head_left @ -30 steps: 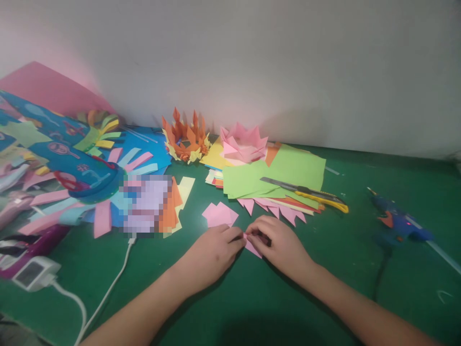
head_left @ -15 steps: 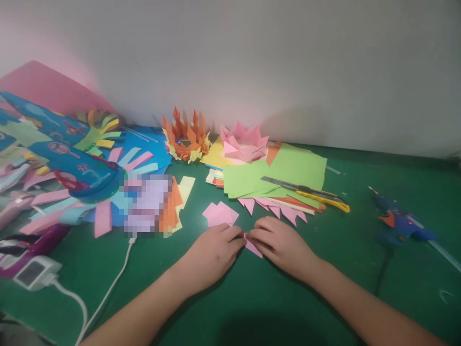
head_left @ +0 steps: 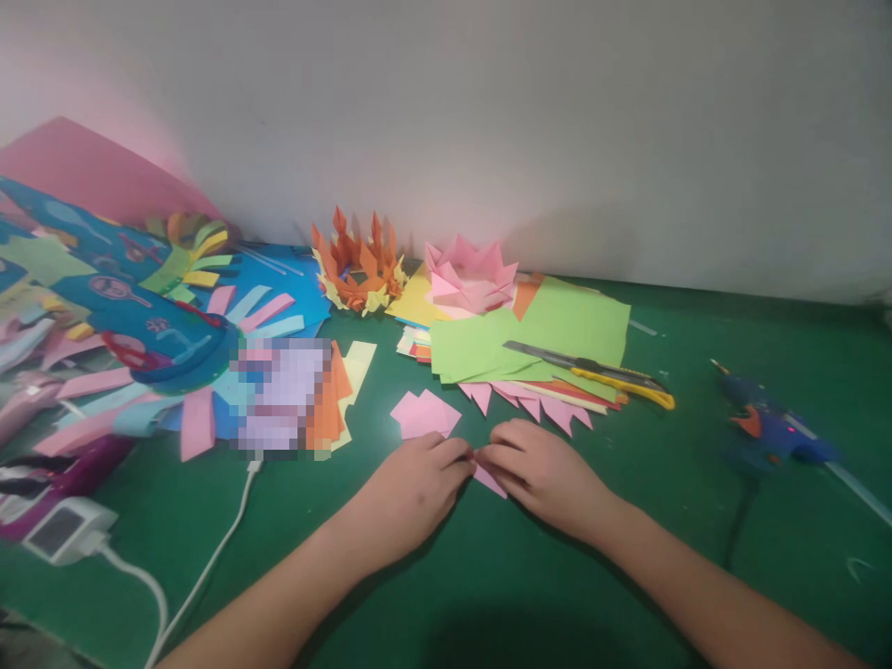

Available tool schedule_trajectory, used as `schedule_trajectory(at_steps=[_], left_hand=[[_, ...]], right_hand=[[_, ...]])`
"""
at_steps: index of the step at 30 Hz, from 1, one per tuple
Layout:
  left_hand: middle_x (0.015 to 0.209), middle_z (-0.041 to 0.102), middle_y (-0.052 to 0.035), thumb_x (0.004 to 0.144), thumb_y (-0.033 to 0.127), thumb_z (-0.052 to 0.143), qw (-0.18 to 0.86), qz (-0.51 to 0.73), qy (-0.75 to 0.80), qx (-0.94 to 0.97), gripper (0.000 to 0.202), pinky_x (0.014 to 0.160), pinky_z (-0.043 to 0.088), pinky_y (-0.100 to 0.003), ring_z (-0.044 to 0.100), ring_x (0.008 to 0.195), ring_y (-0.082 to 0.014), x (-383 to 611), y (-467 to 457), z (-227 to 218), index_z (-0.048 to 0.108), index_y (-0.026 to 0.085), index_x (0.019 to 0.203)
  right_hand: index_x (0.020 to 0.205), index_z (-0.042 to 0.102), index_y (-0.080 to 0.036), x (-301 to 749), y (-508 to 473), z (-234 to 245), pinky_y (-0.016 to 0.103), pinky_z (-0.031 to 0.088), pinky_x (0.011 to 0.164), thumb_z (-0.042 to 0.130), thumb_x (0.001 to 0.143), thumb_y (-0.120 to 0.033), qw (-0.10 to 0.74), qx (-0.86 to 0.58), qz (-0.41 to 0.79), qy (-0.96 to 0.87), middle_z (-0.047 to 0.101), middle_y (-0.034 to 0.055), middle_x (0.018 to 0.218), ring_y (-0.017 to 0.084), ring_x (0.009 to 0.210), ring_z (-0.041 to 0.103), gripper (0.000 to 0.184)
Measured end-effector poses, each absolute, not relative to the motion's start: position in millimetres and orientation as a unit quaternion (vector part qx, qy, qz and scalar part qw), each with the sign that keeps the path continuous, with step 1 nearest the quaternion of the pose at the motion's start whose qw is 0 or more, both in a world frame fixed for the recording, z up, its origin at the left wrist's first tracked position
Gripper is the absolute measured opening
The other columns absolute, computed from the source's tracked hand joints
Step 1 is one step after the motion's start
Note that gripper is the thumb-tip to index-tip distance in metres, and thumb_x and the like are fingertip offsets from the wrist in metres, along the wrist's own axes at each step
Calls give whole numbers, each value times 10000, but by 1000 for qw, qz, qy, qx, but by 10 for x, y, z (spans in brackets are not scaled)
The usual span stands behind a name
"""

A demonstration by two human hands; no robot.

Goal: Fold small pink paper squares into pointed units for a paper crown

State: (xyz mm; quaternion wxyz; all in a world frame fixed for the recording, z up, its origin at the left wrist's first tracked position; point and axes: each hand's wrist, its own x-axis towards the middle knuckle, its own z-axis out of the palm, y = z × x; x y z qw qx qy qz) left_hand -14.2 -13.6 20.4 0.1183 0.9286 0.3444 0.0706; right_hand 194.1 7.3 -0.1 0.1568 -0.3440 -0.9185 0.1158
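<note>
Low over the green table, my left hand (head_left: 425, 492) and my right hand (head_left: 547, 474) meet fingertip to fingertip. Both pinch a small piece of pink paper (head_left: 491, 479); one pointed corner shows below the fingers and the rest is hidden. Just beyond my left hand lie several pink paper pieces (head_left: 426, 414), overlapping flat on the table. Past my right hand, pink pointed paper pieces (head_left: 566, 411) stick out from under a stack of green paper (head_left: 474, 348).
A yellow utility knife (head_left: 620, 379) with its blade out lies on the green paper. Behind stand a pink folded-paper ring (head_left: 474, 279) and an orange-yellow paper crown (head_left: 359, 269). At right is a blue glue gun (head_left: 780, 432); at left, a white cable (head_left: 241, 511) and blue container (head_left: 167, 325).
The hands stay almost in place, fingertips still together on the pink paper. Slightly less of the paper shows between them. The whole view has shifted a little.
</note>
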Motion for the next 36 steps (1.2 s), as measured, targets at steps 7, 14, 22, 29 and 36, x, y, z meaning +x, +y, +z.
schedule_trajectory(at_steps=[7, 14, 22, 29, 36], left_hand=[[1016, 571, -77, 939, 143, 348, 114, 71, 344, 929, 244, 772, 456, -324, 531, 870, -182, -137, -132, 211, 546, 167, 1081], [992, 576, -72, 952, 160, 310, 121, 67, 355, 924, 267, 769, 455, -321, 532, 851, -178, -139, -130, 224, 557, 169, 1052], [992, 576, -72, 955, 169, 299, 127, 79, 356, 922, 284, 772, 463, -319, 536, 853, -172, -137, -131, 211, 564, 174, 1059], [996, 576, -64, 945, 163, 345, 153, 96, 357, 916, 273, 792, 475, -321, 536, 866, -172, -146, -131, 213, 590, 180, 1064], [911, 584, -85, 936, 175, 356, 156, 129, 378, 903, 277, 754, 490, -327, 544, 838, -182, -112, -155, 183, 617, 143, 1026]], right_hand=[[795, 617, -164, 1971, 81, 25, 284, 336, 582, 387, 928, -172, 142, -316, 56, -936, 545, 58, 748, 169, 685, 453, 266], [734, 587, -162, 1993, 97, 113, 288, 336, 587, 378, 917, -150, 102, -294, 46, -949, 545, 65, 759, 171, 696, 449, 278], [681, 554, -172, 2080, 119, 185, 289, 315, 599, 440, 866, -167, 104, -289, 73, -949, 516, 51, 724, 166, 680, 420, 218], [665, 557, -170, 2107, 102, 145, 317, 333, 601, 446, 792, -130, 179, -311, 65, -931, 515, 53, 668, 180, 659, 418, 173], [1036, 620, -208, 2029, 96, 90, 346, 419, 789, 516, 896, -308, 182, -303, 182, -918, 620, 66, 977, 189, 891, 533, 201]])
